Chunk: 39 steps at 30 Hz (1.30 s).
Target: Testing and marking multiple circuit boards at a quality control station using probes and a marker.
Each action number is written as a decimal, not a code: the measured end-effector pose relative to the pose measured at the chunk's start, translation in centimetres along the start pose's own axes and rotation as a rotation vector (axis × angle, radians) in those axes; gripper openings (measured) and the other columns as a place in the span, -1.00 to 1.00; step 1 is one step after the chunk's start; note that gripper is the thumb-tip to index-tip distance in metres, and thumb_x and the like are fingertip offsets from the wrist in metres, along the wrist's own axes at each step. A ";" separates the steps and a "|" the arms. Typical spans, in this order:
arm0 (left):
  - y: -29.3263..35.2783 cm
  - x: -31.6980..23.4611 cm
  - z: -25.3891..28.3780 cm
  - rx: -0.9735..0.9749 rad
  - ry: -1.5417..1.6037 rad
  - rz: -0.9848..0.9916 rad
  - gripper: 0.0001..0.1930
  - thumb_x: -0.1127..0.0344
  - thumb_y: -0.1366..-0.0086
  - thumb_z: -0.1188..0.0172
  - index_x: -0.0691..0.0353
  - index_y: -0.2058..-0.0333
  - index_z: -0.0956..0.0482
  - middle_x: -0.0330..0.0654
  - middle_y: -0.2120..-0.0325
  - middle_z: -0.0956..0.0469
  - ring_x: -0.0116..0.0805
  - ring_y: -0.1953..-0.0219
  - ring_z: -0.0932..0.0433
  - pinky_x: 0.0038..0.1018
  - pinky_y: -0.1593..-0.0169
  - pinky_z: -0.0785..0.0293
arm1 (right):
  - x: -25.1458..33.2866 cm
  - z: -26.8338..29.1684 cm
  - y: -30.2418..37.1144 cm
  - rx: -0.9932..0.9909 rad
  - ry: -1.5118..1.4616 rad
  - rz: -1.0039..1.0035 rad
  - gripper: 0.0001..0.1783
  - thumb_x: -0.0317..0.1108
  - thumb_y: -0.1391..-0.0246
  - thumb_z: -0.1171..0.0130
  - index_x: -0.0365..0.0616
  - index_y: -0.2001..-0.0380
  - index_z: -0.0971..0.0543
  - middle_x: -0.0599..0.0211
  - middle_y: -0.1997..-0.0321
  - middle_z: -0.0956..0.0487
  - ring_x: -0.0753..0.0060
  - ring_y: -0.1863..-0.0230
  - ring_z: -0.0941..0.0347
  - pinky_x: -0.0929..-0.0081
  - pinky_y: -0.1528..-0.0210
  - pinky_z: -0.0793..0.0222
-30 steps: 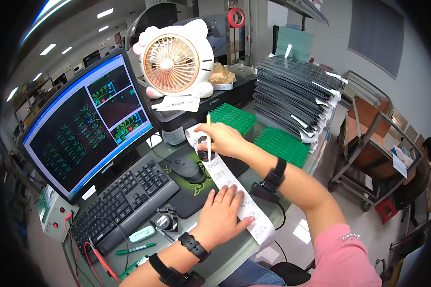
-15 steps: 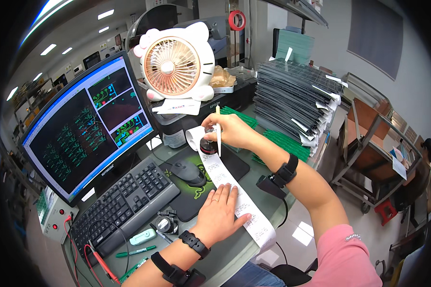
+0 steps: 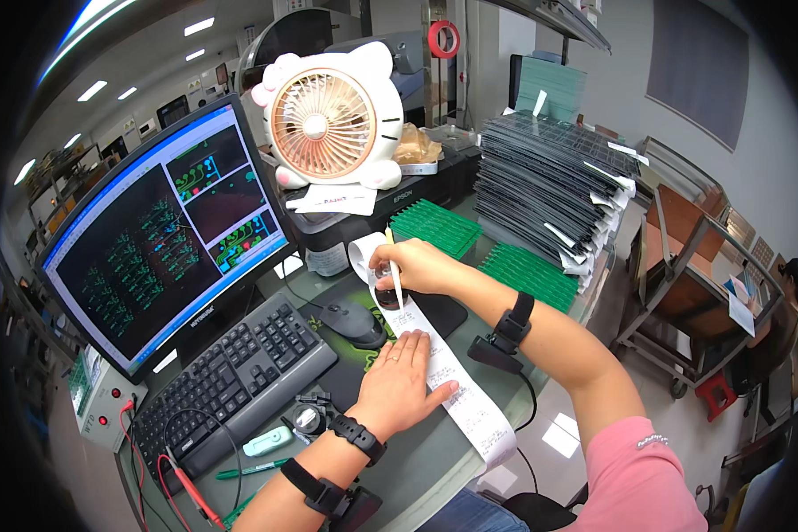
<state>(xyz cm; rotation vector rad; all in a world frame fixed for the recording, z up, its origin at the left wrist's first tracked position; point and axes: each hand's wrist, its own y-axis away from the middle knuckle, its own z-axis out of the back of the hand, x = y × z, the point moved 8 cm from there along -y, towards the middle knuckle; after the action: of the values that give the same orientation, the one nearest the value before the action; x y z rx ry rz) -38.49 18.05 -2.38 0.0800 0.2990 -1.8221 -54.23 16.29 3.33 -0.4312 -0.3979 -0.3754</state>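
A long white paper strip point(image 3: 457, 381) with rows of small handwriting runs from a curled roll point(image 3: 361, 253) at its far end and droops over the near table edge. My left hand point(image 3: 401, 377) lies flat on the strip, fingers stretched out. Farther up, my right hand point(image 3: 412, 266) is closed around a slim pale pen point(image 3: 396, 282), whose tip points down at the paper. Under those fingers sits a dark round object point(image 3: 385, 296), mostly hidden; I cannot tell its kind or whether the hand touches it.
Left of the strip are a mouse point(image 3: 352, 324), a keyboard point(image 3: 239, 377) and a monitor point(image 3: 164, 239). A white fan point(image 3: 328, 120) stands on a black printer point(image 3: 399, 204). Green circuit boards point(image 3: 528, 275) and a tall stack of dark panels point(image 3: 545, 186) lie right. Red test leads point(image 3: 195, 496) trail at near left.
My right hand has moved down and nearer along the strip, with the pen lowered toward the paper. It now covers more of the dark round object. My left hand stays flat.
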 end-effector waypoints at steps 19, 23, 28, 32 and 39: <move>21.3 0.1 16.1 -0.265 0.369 0.066 -0.70 0.30 -0.18 -0.18 0.29 0.13 -0.55 -0.03 0.21 -0.59 -0.13 0.11 -0.56 -0.32 0.01 -0.44 | 19.6 2.2 21.7 0.025 -0.876 -0.312 -0.64 -0.15 -0.27 -0.08 -0.15 -0.01 -0.47 0.34 0.28 -0.65 0.54 0.32 -0.57 0.52 0.25 -0.47; 28.6 8.2 16.3 -0.584 0.796 0.417 -0.78 0.29 -0.36 0.01 0.31 0.30 -0.55 -0.20 0.45 -0.57 -0.53 0.43 -0.49 -0.59 0.32 -0.38 | 27.8 -4.0 18.1 0.236 -1.181 -0.136 -0.55 -0.07 -0.31 0.03 -0.18 -0.06 -0.38 0.29 0.21 -0.58 0.57 0.36 -0.51 0.60 0.25 -0.44; 38.4 14.8 15.9 -0.936 0.793 0.602 -0.71 0.22 -0.44 0.08 0.26 0.38 -0.50 -0.29 0.54 -0.49 -0.62 0.52 -0.39 -0.66 0.44 -0.26 | 37.2 -5.9 8.8 -0.009 -1.153 0.447 -0.61 -0.16 -0.22 -0.10 -0.24 0.05 -0.39 0.28 0.28 -0.54 0.51 0.26 -0.49 0.53 0.18 -0.41; 42.2 17.2 15.4 -1.132 0.843 0.674 -0.71 0.19 -0.45 0.10 0.22 0.38 -0.47 -0.35 0.58 -0.39 -0.63 0.54 -0.35 -0.68 0.45 -0.24 | 36.3 -6.1 2.3 -0.247 -0.973 0.526 -0.76 -0.32 -0.13 -0.19 -0.18 0.16 -0.50 0.28 0.30 -0.52 0.51 0.29 -0.46 0.53 0.21 -0.41; 42.8 16.6 16.1 -1.214 0.847 0.654 -0.70 0.22 -0.44 0.09 0.26 0.40 -0.48 -0.32 0.56 -0.40 -0.62 0.53 -0.36 -0.67 0.43 -0.26 | 19.1 -5.4 -4.3 -0.240 -0.704 0.170 -0.69 -0.19 -0.29 0.00 -0.21 0.10 -0.50 0.23 0.28 -0.65 0.49 0.17 -0.59 0.54 0.10 -0.43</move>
<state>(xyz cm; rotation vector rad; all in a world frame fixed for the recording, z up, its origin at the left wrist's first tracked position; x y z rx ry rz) -0.43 -11.76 2.77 0.0746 1.6919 -0.6532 -38.14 5.11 8.69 -0.8279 -0.9980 -0.0921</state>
